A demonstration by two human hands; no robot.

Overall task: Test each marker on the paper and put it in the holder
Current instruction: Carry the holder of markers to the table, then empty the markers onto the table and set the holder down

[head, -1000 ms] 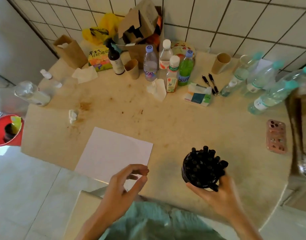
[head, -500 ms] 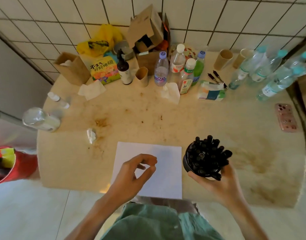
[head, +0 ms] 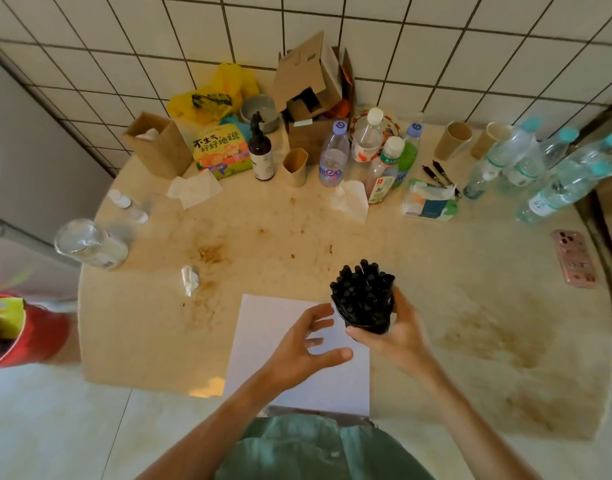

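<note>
So the right hand (head: 398,332) is wrapped around a black holder (head: 367,320) from below and the side, lifting it off the table with the fingers curled round its base. It's crammed with black markers (head: 363,292), caps up, way too tightly packed to count. The left hand (head: 306,348) is spread open just beside it, fingers loose and a bit fanned, holding nothing, fingertips nearly at the holder's left side. Can't tell if it's actually touching the sheet or just floating over it.

Both hands sit over the white paper (head: 263,327), which lies flat at the near edge of the table (head: 488,306), and its bottom edge looks to hang a little past the rim toward the person. The holder is above the paper's top right corner.

Room-wise, the middle of the tabletop around the paper is bare apart from brown stains and a small crumpled tissue (head: 189,279) off to the left. To the right there's a wide stretch out to a pink phone (head: 574,259) near the far right edge.

The back of the table along the tiled wall is packed: water bottles (head: 540,174), a couple of paper cups (head: 453,140), a cardboard box (head: 311,84), a dark pump bottle (head: 261,152), two pens (head: 438,174). A glass jar (head: 90,244) lies tipped at the left rim. A red bin (head: 17,334) on the floor is cut off by the left border.
</note>
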